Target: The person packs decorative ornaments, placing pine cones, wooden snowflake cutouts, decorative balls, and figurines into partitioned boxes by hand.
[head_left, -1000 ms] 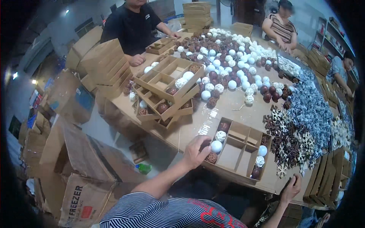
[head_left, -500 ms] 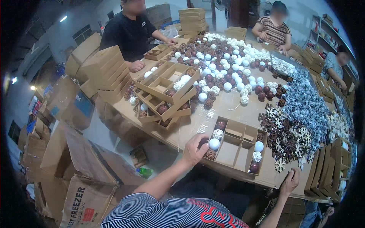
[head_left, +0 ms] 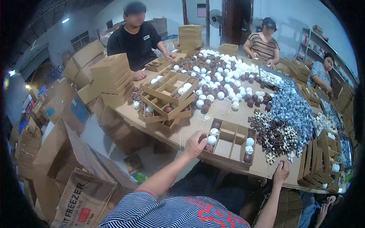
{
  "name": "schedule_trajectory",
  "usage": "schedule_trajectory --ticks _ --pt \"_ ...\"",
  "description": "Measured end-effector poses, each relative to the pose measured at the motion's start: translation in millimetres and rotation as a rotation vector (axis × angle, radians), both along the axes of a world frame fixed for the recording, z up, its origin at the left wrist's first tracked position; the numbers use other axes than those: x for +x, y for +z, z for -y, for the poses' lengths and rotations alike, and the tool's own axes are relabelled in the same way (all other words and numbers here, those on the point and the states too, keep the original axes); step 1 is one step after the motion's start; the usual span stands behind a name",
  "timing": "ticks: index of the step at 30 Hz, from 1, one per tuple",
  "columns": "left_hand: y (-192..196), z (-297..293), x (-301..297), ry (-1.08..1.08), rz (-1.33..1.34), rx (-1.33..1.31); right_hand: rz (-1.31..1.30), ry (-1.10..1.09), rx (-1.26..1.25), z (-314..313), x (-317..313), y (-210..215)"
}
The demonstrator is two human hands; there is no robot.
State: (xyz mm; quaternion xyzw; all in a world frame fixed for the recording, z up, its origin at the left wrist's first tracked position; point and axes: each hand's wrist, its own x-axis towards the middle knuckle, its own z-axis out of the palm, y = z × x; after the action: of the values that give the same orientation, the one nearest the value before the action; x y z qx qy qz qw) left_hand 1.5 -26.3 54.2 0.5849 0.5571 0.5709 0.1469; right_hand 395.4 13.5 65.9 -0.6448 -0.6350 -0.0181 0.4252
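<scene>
My left hand (head_left: 195,143) rests on the near left corner of a brown cardboard divider tray (head_left: 230,143), fingers curled at a compartment holding a white ball (head_left: 211,140) and a dark ball. Whether it grips a ball, I cannot tell. My right hand (head_left: 281,173) lies on the table's near edge to the right of the tray, fingers bent, holding nothing I can see. The tray also holds a white ball (head_left: 249,141) and a maroon ball (head_left: 247,157) on its right side.
White and maroon balls (head_left: 224,78) cover the table's middle. Stacked divider trays (head_left: 167,97) stand left of them, dark and blue snowflake ornaments (head_left: 283,121) to the right. Three other people sit at the far side. Cardboard boxes (head_left: 81,193) crowd the floor at left.
The view has tilted up a little, so the table sits lower in the picture. My left hand stays at the tray's corner and my right hand stays on the table edge.
</scene>
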Motion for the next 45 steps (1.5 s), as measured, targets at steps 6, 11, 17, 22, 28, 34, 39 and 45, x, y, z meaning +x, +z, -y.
schedule_trajectory --ticks 6,11,17,22,28,34,39,45 --pt "-9.1 -16.3 -2.4 0.035 -0.065 0.023 -0.015 0.05 0.04 -27.3 4.5 -17.3" --pt "2.3 -8.8 0.4 0.045 -0.067 -0.021 -0.006 0.041 0.009 -34.8 3.5 -21.6" --pt "2.1 -0.4 4.6 0.071 -0.04 -0.03 0.029 0.02 0.003 -18.4 6.8 -15.8" --pt "-0.2 18.4 -16.9 0.054 -0.003 -0.052 0.035 0.02 -0.023 -4.3 -14.8 -16.9" --pt "8.2 44.3 -45.4 0.01 0.075 -0.108 0.024 0.056 -0.024 17.0 -48.8 3.1" --pt "15.0 57.2 -69.3 0.012 0.063 -0.219 0.084 0.0 0.022 36.0 -71.0 -3.5" --pt "-0.3 72.7 -112.2 0.027 0.064 -0.118 0.047 0.028 0.012 44.8 -107.6 -1.3" --pt "9.0 60.3 -114.6 -0.077 0.154 -0.117 -0.019 -0.026 -0.035 49.6 -113.8 12.0"
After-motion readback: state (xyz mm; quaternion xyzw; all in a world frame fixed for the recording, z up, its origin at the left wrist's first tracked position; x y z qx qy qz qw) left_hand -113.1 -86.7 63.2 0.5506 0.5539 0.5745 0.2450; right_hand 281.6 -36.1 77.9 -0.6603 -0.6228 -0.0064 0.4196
